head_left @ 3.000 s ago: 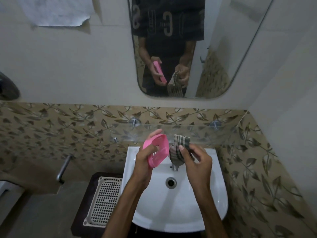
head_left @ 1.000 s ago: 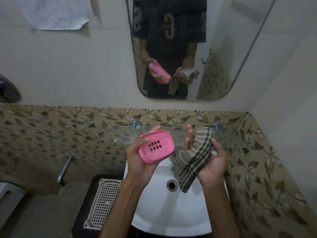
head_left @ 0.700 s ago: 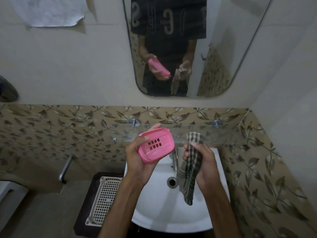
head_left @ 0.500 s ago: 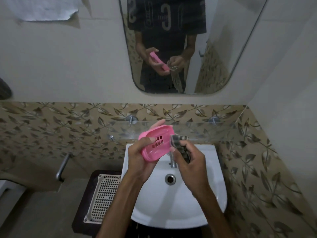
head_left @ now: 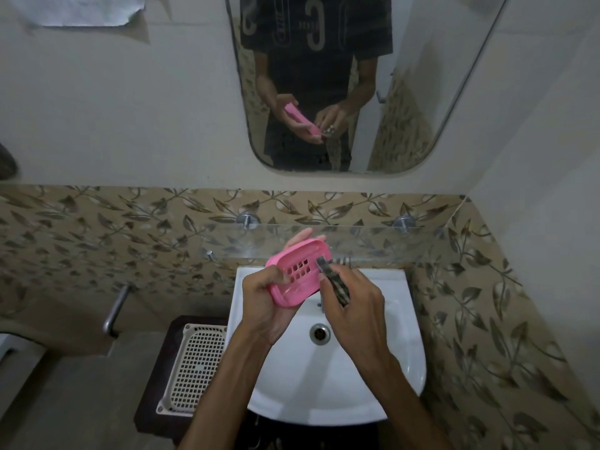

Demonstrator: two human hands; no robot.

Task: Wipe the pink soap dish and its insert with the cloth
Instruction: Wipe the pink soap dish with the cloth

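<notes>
Left hand [head_left: 264,305]: fingers curled round the oval pink plastic soap dish [head_left: 300,272]; thumb lies across the near rim, fingertips show past the far rim. Firm hold.
Right hand [head_left: 352,308]: closed round a bunched checked cloth in dark and pale stripes [head_left: 334,280], gripping it between thumb and fingers.
Soap dish position: held in the air above the back of the white ceramic wash basin [head_left: 402,345], in front of the glass shelf [head_left: 373,241]. Tilted, open side toward the camera, right end raised.
Insert: slotted surface with two rows of small rectangular holes faces up inside the dish; whether it is a separate piece seated in the dish cannot be told.
Cloth contact: the cloth's tip touches the inner right side of the dish, just beside the slots. Most of the cloth is hidden in the fist.
Basin: round metal drain [head_left: 319,333] lies below and between the two wrists; the tap is mostly hidden behind the right hand.
Left of basin: white perforated plastic tray [head_left: 194,368] lying on a dark stand, touching the basin's left edge.
Wall: leaf-patterned tiles below, plain pale wall above.
Mirror [head_left: 406,92]: reflects the person's dark printed shirt, both hands, the dish and the cloth.
</notes>
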